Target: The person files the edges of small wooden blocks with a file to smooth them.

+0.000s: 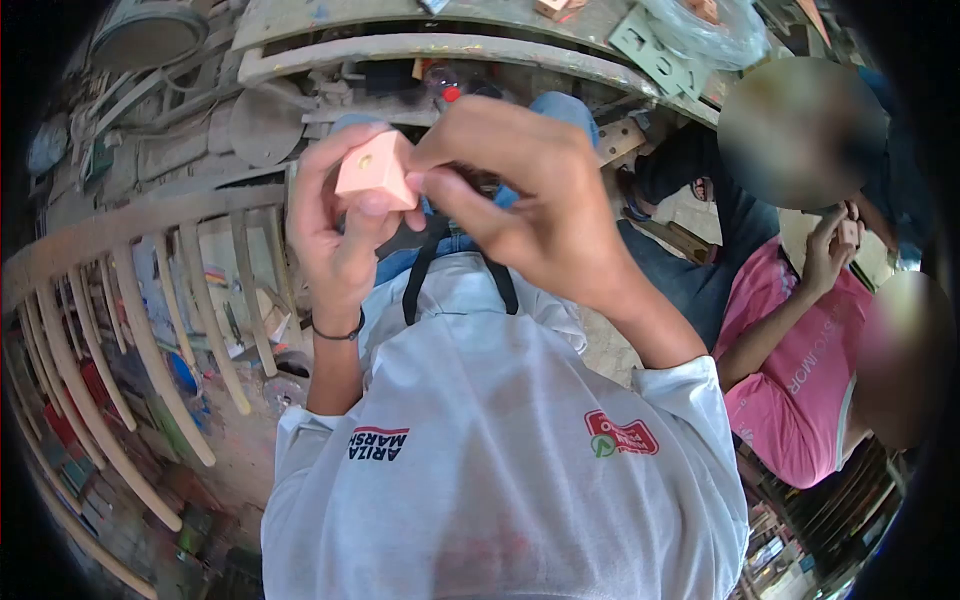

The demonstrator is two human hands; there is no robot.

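Note:
My left hand [340, 215], with a dark band at its wrist, grips a small pinkish wooden block [378, 172] between thumb and fingers. A round, yellowish spot like a hole or inset shows on the block's upper face. My right hand [530, 190] is closed in a pinch, thumb and forefinger meeting right at the block's right side. Whatever lies between those fingertips, if anything, is too small to make out. Both hands are held up in front of my white shirt [500, 450].
A long workbench [480, 45] runs ahead, bearing a cut-out plate [660, 50] and a plastic bag [715, 30]. Wooden slatted furniture [140, 230] stands at left. A person in a pink shirt [800, 350] sits at right, another beside them, with a small block in hand.

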